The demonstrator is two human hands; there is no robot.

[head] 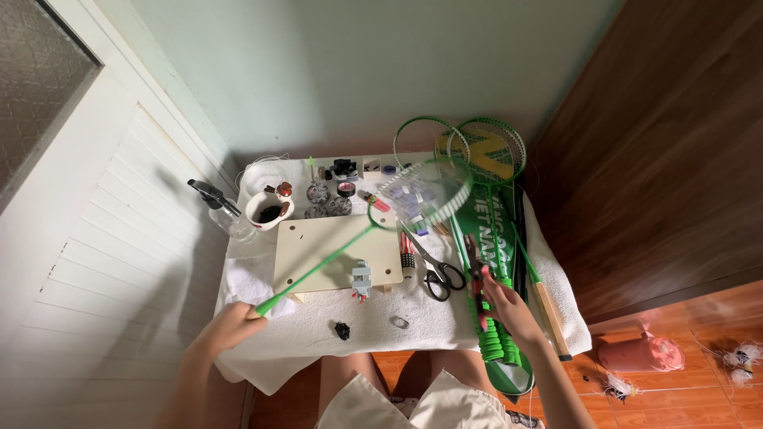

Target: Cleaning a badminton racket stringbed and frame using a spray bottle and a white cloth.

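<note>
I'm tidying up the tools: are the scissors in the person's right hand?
No. The scissors lie on the white cloth, while the right hand holds a red-handled tool beside them.

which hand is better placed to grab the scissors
Right, probably. The right hand sits beside the scissors, though it already holds a red-handled tool. The left hand grips the green racket handle at the table's far side.

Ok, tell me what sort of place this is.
Probably a home corner set up for badminton racket repair or stringing: a small towel-covered table against a wall, green rackets stacked on it, scissors and small tools. The left hand holds a green racket.
</note>
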